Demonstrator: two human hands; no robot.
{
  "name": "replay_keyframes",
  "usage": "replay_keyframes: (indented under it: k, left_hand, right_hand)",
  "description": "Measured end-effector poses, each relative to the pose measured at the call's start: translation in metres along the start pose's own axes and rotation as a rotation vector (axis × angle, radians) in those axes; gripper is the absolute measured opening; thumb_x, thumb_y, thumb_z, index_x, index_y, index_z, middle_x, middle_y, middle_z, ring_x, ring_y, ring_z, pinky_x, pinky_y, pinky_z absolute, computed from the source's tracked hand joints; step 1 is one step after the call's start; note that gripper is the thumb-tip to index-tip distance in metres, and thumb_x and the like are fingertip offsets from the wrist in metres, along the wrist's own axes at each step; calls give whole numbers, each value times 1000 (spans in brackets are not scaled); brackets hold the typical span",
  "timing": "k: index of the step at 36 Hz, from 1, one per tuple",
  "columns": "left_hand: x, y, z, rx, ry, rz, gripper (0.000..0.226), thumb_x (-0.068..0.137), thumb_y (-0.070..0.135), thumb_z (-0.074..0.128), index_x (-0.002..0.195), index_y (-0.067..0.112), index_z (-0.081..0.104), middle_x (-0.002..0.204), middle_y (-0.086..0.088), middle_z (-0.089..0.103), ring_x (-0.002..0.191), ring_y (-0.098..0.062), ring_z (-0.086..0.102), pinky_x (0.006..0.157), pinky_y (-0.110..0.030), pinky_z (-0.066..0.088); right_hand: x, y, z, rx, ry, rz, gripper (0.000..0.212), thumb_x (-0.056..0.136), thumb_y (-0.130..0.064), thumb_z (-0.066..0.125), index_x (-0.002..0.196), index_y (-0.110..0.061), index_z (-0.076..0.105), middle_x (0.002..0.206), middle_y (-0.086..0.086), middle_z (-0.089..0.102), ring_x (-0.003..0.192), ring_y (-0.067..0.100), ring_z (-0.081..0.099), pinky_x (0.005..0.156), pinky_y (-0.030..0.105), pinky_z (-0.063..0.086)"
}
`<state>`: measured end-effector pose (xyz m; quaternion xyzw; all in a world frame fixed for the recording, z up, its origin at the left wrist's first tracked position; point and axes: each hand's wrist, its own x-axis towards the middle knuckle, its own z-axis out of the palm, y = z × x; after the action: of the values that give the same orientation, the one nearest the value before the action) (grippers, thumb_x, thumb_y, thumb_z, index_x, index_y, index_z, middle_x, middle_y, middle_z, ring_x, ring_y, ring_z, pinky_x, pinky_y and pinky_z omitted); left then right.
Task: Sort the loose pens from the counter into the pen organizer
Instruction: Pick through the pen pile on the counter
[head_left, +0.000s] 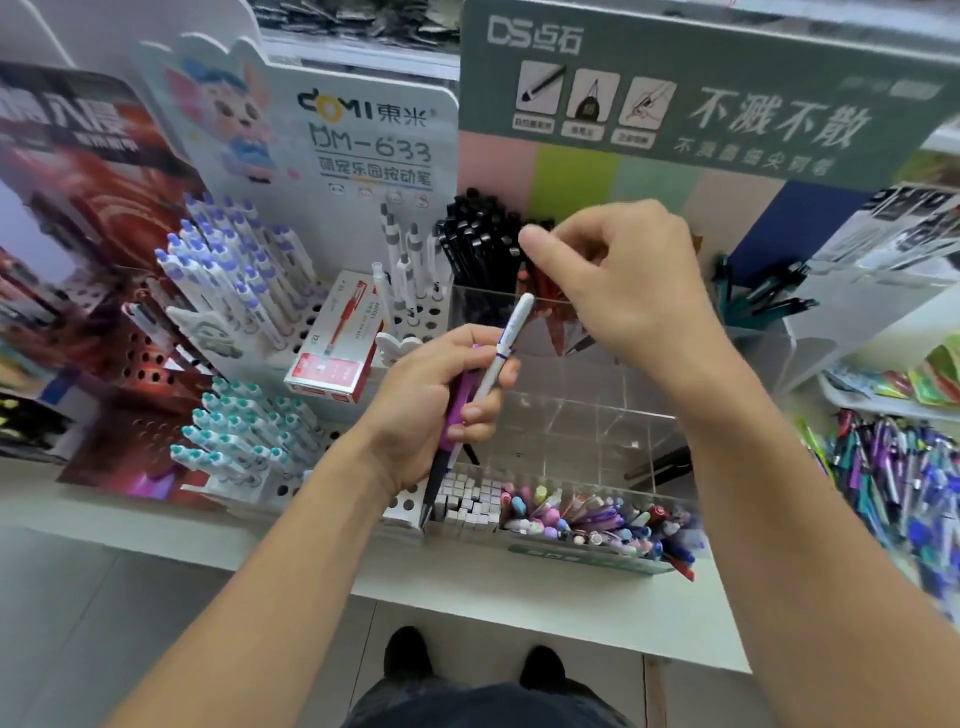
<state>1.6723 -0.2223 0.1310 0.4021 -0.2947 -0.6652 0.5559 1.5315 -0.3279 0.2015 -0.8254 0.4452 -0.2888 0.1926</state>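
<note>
2 pens are gripped in the left hand (436, 400): a white pen (501, 348) pointing up and right, and a purple pen (453, 415) with its dark tip hanging down. A red pen (545, 288) is pinched by the right hand (618, 275) over the organizer (582, 410), above a back compartment beside the black pens (478, 234); whether it is already inside cannot be told. Several clear middle compartments look bare. The red pen could be dropped into the wrong compartment, since the walls are transparent. The white pen could slip from the left hand, being held loosely beside another.
</note>
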Motion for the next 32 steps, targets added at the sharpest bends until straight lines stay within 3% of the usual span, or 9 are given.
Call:
replay_keyframes:
  k: [5,9,11,14,17,22,25,29,32]
  left_hand:
    - [10,-5,22,214,-93,-50,16,106,9,42,110,3,57,82,-10,65,46,-9,44,38,-18,34]
    - [22,-13,37,506,67,-22,21,111,16,37,116,9,56,83,-5,74,56,-18,62,43,-25,49]
    - [26,-17,35,591,166,0,21,112,20,35,114,16,55,77,-1,72,50,-19,58,39,-26,45]
    - [33,-19,29,515,253,-14,19,111,25,35,110,21,53,61,1,54,41,-12,31,35,-20,24]
    - [34,-13,32,237,202,-24,24,106,25,32,111,12,52,63,-5,50,43,-10,24,37,-19,17]
    - [31,-5,41,114,41,67,31,103,3,29,108,4,59,82,-10,68,61,-11,43,50,-20,37]
    - [30,2,39,86,24,137,29,109,9,32,114,12,60,81,-4,65,66,-11,48,56,-22,43]
    - [25,4,31,136,2,114,26,110,30,34,113,28,59,64,0,44,49,-10,31,42,-20,28]
    - [26,-9,30,123,68,51,39,110,33,29,104,14,63,62,2,36,49,-8,23,41,-20,17]
  right_hand:
    - [-52,30,-1,517,-169,311,22,88,-27,78,81,-7,75,55,-1,63,48,8,52,47,22,42]
    - [-75,58,-14,791,18,397,4,92,-8,71,88,-7,72,66,0,67,58,14,60,55,22,53]
    - [-83,73,-26,785,146,354,7,93,-2,69,93,-9,72,72,0,70,65,16,65,63,25,57]
    - [-90,84,-39,751,317,229,17,91,2,70,104,-7,68,81,3,71,71,20,69,69,27,59]
    - [-89,84,-46,774,475,166,25,85,0,77,105,-10,65,82,1,74,71,22,70,70,28,58]
    - [-74,71,-44,789,570,71,16,88,-3,76,100,-8,68,86,2,75,77,20,72,70,31,60]
    - [-63,62,-49,717,643,-43,18,93,-3,70,111,-2,64,86,11,69,74,20,69,69,34,60]
    - [-58,66,-61,661,411,-16,14,95,-1,66,109,-4,64,84,10,68,73,21,71,67,35,62]
    - [-65,79,-50,584,201,91,14,92,2,68,106,-1,67,90,17,71,80,29,74,71,41,64]
